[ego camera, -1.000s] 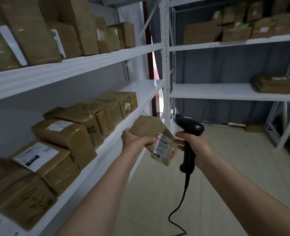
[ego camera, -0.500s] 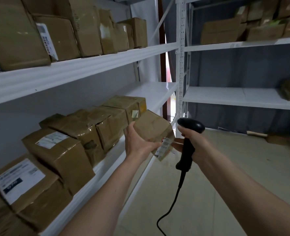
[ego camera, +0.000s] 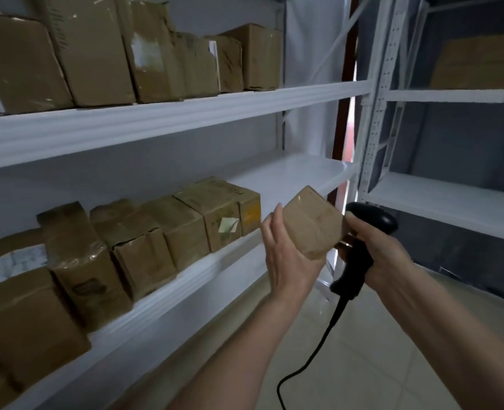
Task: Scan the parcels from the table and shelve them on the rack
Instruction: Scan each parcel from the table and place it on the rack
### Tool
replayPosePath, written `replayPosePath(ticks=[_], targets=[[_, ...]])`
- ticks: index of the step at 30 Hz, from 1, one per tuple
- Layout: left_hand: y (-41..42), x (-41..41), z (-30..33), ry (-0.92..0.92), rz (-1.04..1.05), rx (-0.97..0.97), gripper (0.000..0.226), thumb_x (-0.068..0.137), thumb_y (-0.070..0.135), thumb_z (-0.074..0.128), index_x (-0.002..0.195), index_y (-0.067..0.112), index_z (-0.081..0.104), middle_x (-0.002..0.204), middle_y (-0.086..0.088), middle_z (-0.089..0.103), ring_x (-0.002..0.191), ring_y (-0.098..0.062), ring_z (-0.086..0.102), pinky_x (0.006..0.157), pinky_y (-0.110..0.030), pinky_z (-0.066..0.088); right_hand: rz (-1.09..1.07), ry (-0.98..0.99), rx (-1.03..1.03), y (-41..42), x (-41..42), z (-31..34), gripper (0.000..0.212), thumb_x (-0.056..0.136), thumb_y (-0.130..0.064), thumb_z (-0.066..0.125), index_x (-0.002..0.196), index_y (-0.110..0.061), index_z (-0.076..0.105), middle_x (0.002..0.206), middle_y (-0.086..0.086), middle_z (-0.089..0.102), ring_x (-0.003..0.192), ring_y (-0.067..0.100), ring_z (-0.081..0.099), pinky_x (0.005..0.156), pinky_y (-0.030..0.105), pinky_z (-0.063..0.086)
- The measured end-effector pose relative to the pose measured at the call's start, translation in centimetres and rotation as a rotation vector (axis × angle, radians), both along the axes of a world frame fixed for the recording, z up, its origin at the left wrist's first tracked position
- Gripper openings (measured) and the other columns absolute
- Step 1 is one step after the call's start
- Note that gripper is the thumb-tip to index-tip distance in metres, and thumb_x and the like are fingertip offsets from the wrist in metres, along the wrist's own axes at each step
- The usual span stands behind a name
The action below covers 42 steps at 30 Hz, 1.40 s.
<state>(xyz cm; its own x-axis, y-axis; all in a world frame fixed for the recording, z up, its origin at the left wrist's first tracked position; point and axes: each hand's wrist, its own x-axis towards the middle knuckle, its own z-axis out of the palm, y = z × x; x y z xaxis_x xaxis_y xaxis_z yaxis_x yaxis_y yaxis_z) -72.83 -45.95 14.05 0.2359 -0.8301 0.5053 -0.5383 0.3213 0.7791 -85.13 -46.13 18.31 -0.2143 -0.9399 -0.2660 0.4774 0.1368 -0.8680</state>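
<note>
Parcel [ego camera: 311, 221], small and brown, held in the air in front of the rack [ego camera: 168, 122], just beside the open right end of the middle shelf [ego camera: 292, 173]. Cupped from below and behind by the left hand [ego camera: 287, 255], palm against the box, fingers curled round its underside, thumb up along the left face. Tilted, one corner pointing up. Touched on its right edge by the right hand [ego camera: 383, 255], thumb against the cardboard.

Scanner [ego camera: 360, 247], black, gripped in that same right hand, fingers clenched round the handle, head poking out just behind the parcel. Cable [ego camera: 307, 365] hanging from the handle down toward the tiled floor [ego camera: 377, 365].

Row of brown boxes [ego camera: 156, 232] standing side by side on the middle shelf, left of the parcel, nearest one just beside the left hand but apart from it. More boxes [ego camera: 144, 54] packed along the top shelf. Second rack [ego camera: 451, 202] further right, with one blurred box [ego camera: 478, 63] on its upper level.
</note>
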Motion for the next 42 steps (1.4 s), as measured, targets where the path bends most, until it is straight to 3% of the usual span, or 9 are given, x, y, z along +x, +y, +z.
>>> replayPosePath(ticks=[4,8,12,16,22,26,31,37,42], targets=[[-3.8,-5.8,-0.6,0.078,0.027,-0.066,0.11,0.056,0.021,0.09,0.143,0.023,0.022,0.138,0.004,0.025,0.124,-0.01,0.038,0.095,-0.018,0.045,0.034,-0.017,-0.017,-4.3,-5.1,1.1,0.014,0.087,-0.019,0.069,0.095,-0.009,0.064,0.081,0.003,0.067,0.069,0.015,0.064,0.066,0.027,0.052],[-6.3,-9.1,-1.8,0.137,0.037,-0.087,0.108,0.054,0.022,0.092,0.137,0.016,0.022,0.136,0.0,0.026,0.124,-0.008,0.035,0.095,-0.004,0.037,0.077,-0.003,0.005,-7.9,-8.2,1.2,0.017,0.085,-0.013,0.069,0.101,-0.01,0.065,0.08,0.002,0.067,0.066,0.015,0.062,0.058,0.025,0.049],[-7.9,-9.6,-2.5,0.251,0.042,-0.02,0.085,0.071,0.018,0.085,0.133,0.02,0.027,0.134,0.001,0.036,0.12,-0.004,0.041,0.088,-0.001,0.041,0.131,0.019,-0.019,-10.9,-9.0,0.9,0.012,0.084,-0.009,0.069,0.095,-0.01,0.065,0.075,0.002,0.066,0.063,0.013,0.061,0.054,0.024,0.049],[-10.1,-9.1,-2.7,0.187,0.189,-0.003,0.062,0.086,0.023,0.071,0.139,0.021,0.04,0.132,0.006,0.042,0.12,-0.004,0.045,0.084,0.008,0.032,0.19,0.055,-0.048,-13.7,-8.4,0.3,0.009,0.084,-0.007,0.07,0.091,-0.01,0.064,0.074,0.001,0.065,0.065,0.012,0.062,0.059,0.024,0.051],[-15.0,-7.3,-3.2,-0.047,0.489,0.016,0.056,0.074,0.036,0.08,0.125,0.021,0.061,0.121,0.004,0.058,0.118,-0.017,0.044,0.102,-0.032,0.035,0.235,0.097,-0.072,-18.9,-7.4,-0.6,0.009,0.085,-0.006,0.069,0.082,-0.011,0.062,0.075,0.004,0.063,0.068,0.016,0.06,0.067,0.028,0.052],[-18.2,-4.8,-2.6,-0.118,0.563,0.078,0.062,0.075,0.04,0.078,0.131,0.025,0.057,0.12,0.007,0.063,0.116,-0.015,0.046,0.1,-0.032,0.029,0.288,0.133,-0.055,-23.1,-5.0,-0.7,0.008,0.084,-0.007,0.071,0.085,-0.009,0.063,0.079,0.006,0.064,0.069,0.018,0.059,0.069,0.03,0.053],[-21.6,-1.0,-2.4,-0.274,0.636,0.103,0.061,0.076,0.043,0.076,0.132,0.025,0.057,0.12,0.005,0.066,0.115,-0.019,0.05,0.099,-0.035,0.027,0.353,0.184,-0.044,-27.9,-1.4,-0.7,0.01,0.083,-0.008,0.071,0.089,-0.008,0.063,0.075,0.005,0.062,0.061,0.016,0.057,0.054,0.024,0.05],[-23.7,1.5,-1.9,-0.614,0.662,0.218,0.066,0.076,0.054,0.072,0.131,0.021,0.057,0.155,0.004,0.031,0.145,-0.022,0.018,0.119,-0.048,0.0,0.394,0.195,0.026,-31.3,1.0,-2.7,0.011,0.083,-0.01,0.072,0.089,-0.008,0.063,0.075,0.006,0.062,0.056,0.018,0.056,0.049,0.025,0.052],[-23.6,2.5,-1.8,-0.588,0.702,0.24,0.056,0.071,0.047,0.078,0.116,0.02,0.056,0.126,0.002,0.06,0.129,-0.021,0.042,0.118,-0.043,-0.007,0.475,0.196,0.05,-32.3,2.9,-3.5,0.011,0.083,-0.01,0.072,0.09,-0.008,0.064,0.076,0.006,0.062,0.059,0.02,0.058,0.057,0.027,0.054]])
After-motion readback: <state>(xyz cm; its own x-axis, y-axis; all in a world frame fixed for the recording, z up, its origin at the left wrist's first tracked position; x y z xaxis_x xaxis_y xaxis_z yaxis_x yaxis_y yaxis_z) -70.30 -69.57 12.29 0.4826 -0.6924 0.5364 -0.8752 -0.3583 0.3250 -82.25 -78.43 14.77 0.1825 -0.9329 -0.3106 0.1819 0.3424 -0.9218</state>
